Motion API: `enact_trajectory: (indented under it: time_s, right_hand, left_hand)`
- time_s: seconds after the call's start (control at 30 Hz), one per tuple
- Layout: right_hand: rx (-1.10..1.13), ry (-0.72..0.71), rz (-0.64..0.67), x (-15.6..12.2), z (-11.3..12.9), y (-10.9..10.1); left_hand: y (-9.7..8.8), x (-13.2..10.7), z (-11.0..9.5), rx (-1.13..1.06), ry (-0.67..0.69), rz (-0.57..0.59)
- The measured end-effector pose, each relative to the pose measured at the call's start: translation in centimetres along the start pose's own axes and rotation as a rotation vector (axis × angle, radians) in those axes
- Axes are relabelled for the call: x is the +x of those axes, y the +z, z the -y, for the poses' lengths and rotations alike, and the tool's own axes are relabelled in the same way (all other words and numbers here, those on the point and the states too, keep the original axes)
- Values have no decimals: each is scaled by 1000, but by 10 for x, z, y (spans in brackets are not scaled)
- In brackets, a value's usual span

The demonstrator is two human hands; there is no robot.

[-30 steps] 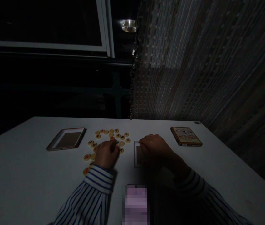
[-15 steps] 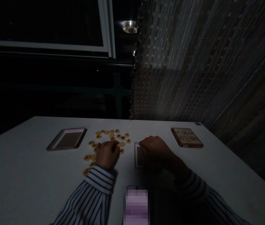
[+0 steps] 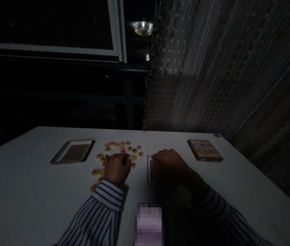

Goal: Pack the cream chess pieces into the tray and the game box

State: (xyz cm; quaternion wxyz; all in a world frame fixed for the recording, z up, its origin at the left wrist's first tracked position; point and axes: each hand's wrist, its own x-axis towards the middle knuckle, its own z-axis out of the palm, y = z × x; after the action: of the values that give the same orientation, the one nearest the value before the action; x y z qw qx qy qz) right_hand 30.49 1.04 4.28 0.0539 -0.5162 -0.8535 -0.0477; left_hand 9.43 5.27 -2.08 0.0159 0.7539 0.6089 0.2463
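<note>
Round wooden Chinese chess pieces [image 3: 134, 157] with red or black characters lie scattered left of centre; some show plain faces. My left hand [image 3: 116, 168] is low among them, fingers curled, thumb and forefinger closed round what looks like a piece with a bit of red at the fingertips. My right hand [image 3: 171, 165] is bent over a shallow white-edged tray [image 3: 148, 171] with a brown bottom. Its fingers are curled near the tray's far rim, and deep shadow hides what they hold, if anything.
An open shallow box part [image 3: 74, 152] with a brown inside lies at the left of the white table [image 3: 27, 191]. A flat box with a printed top [image 3: 205, 150] lies at the right. A bead-string curtain [image 3: 198, 68] hangs behind. A pixelated patch [image 3: 149, 225] covers the near edge.
My left hand has shifted very slightly, and a bit of red now shows at its fingertips. The right hand, tray and boxes stay where they were.
</note>
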Motion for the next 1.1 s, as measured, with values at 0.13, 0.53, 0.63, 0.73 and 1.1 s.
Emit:
enact_trajectory:
  time_s: [0.13,0.53,0.63,0.73,1.1]
  right_hand:
    - [1,-2,15,-1,0,0]
    - [-14,-5,7,1,-2,3]
    - [-17,-10,11,0,-1,2]
    - [-16,-14,3,0,-1,2]
    - [17,-2,5,-2,-2,7]
  left_hand:
    - [-1,1,-1,14,-4,2]
    - [-2,1,-3,-19,-12,-65]
    - [-3,2,-3,-52,11,-109]
    - [-4,2,-3,-90,55,-153]
    - [-10,0,-7,-171,172,-283]
